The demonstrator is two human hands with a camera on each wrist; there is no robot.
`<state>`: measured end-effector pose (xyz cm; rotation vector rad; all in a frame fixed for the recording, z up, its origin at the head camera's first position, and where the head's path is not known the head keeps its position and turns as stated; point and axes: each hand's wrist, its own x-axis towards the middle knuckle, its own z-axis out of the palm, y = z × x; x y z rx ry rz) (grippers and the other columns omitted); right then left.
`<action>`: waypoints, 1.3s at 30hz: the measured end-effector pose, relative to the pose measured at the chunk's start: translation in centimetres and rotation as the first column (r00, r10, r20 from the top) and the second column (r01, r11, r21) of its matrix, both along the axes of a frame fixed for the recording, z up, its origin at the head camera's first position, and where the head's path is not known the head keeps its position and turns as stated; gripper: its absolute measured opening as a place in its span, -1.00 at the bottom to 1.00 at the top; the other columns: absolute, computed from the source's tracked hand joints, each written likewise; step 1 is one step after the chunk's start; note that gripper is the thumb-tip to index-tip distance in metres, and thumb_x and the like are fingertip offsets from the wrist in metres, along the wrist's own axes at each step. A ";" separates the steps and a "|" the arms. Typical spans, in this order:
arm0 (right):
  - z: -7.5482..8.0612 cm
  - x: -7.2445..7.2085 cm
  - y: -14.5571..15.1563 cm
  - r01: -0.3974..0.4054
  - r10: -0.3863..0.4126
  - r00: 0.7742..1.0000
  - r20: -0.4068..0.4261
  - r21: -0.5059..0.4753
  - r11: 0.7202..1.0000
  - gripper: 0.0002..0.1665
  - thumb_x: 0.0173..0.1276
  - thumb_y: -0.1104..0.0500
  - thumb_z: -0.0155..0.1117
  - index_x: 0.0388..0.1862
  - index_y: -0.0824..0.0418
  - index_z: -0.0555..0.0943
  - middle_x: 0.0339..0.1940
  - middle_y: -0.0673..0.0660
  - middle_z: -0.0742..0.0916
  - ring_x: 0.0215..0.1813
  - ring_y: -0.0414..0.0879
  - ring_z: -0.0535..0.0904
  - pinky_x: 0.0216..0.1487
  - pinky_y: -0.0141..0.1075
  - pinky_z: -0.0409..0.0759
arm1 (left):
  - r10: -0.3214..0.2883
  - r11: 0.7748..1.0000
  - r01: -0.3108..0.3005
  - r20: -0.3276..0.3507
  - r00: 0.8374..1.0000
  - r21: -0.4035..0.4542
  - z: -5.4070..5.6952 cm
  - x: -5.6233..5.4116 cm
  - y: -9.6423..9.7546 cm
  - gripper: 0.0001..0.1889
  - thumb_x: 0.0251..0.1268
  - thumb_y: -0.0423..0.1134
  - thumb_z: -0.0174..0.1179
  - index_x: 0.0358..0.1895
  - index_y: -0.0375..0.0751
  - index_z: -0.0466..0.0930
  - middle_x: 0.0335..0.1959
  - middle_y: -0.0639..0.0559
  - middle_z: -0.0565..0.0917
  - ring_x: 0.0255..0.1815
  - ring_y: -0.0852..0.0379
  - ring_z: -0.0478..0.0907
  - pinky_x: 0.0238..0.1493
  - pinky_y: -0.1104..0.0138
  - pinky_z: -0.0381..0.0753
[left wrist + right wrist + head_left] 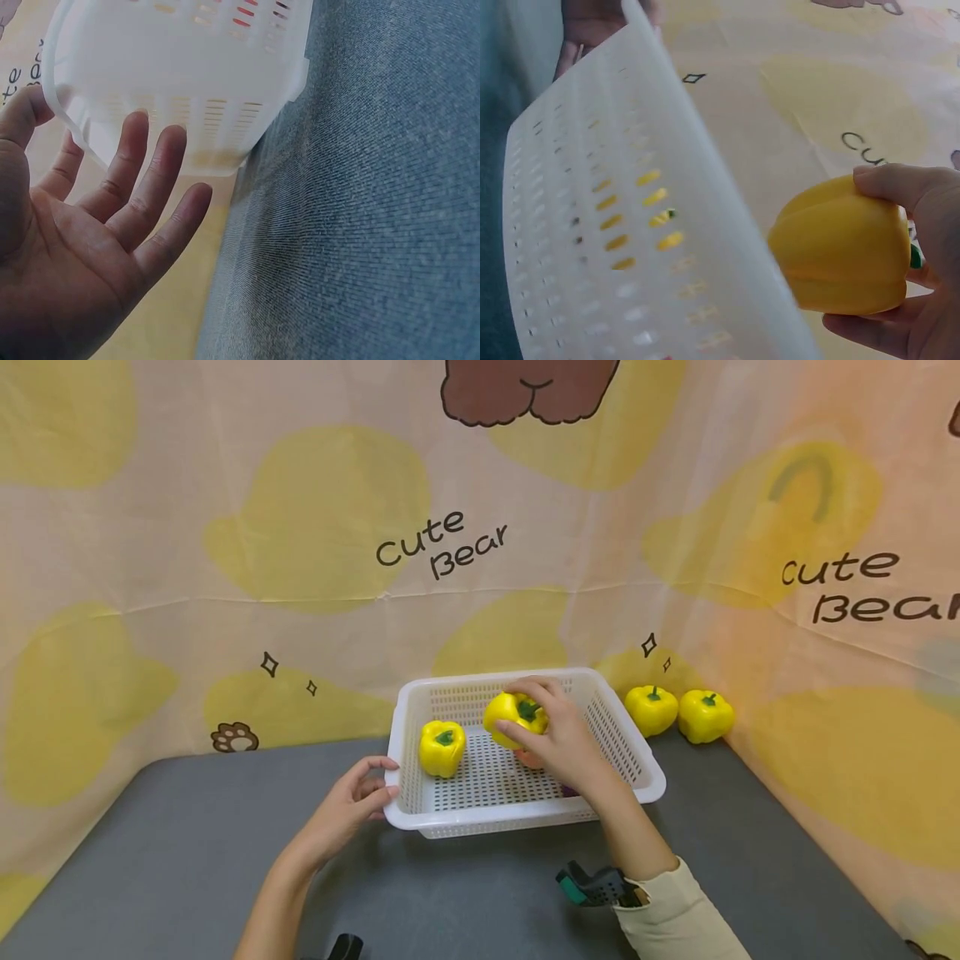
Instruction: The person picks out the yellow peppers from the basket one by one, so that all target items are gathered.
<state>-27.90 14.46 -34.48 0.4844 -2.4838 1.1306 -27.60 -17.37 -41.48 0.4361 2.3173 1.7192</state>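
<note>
My right hand (558, 731) grips a yellow bell pepper (504, 717) by its stem end, thumb on one side and fingers on the other. The pepper is held up over a white perforated plastic basket (495, 817); in the right wrist view the held pepper (844, 247) shows beyond the rim. My left hand (352, 797) pinches the basket's left rim between thumb and forefinger, its other fingers spread loosely below in the left wrist view. Inside the basket another yellow bell pepper (442, 749) stands at the left. A pinkish-orange round thing (529, 759) lies partly hidden under my right hand.
Two more yellow bell peppers, one nearer the basket (651, 710) and one farther right (706, 717), stand on the grey table (465, 893) by the back wall. A dark purple thing (569, 791) peeks out near the basket's front right. A printed cloth (315, 635) encloses the back and right.
</note>
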 end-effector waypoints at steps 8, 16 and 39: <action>1.6 1.2 2.0 0.022 -0.027 0.997 -0.070 -0.063 0.998 -0.49 0.29 0.02 0.48 0.20 0.04 0.61 0.26 0.14 0.61 0.24 0.06 0.51 0.13 -0.01 0.67 | -0.008 1.000 0.008 -0.001 1.000 0.014 0.0 -0.1 0.2 -0.56 0.48 -0.22 0.16 0.28 -0.32 0.27 0.04 -0.38 0.66 -0.11 0.11 0.68 -0.04 0.37 0.68; 3.2 2.6 3.0 -0.006 -0.003 0.998 -0.058 -0.149 0.989 -0.48 0.31 0.04 0.47 0.24 0.02 0.59 0.24 0.07 0.62 0.11 -0.03 0.57 0.00 -0.24 0.71 | -0.003 1.000 0.003 0.004 1.000 0.007 0.0 0.2 0.3 -0.55 0.48 -0.21 0.16 0.28 -0.31 0.27 0.03 -0.36 0.67 -0.11 0.10 0.67 -0.03 0.37 0.67; 5.0 7.2 9.5 0.215 -0.232 0.958 -0.166 -0.115 0.970 -0.32 0.21 0.18 0.53 0.32 0.07 0.51 0.18 0.16 0.66 -0.11 -0.43 0.59 -0.19 -0.61 0.61 | 0.008 1.000 -0.008 0.004 1.000 0.023 0.2 0.2 0.2 -0.55 0.49 -0.21 0.16 0.28 -0.32 0.27 0.03 -0.38 0.66 -0.13 0.12 0.68 -0.06 0.34 0.68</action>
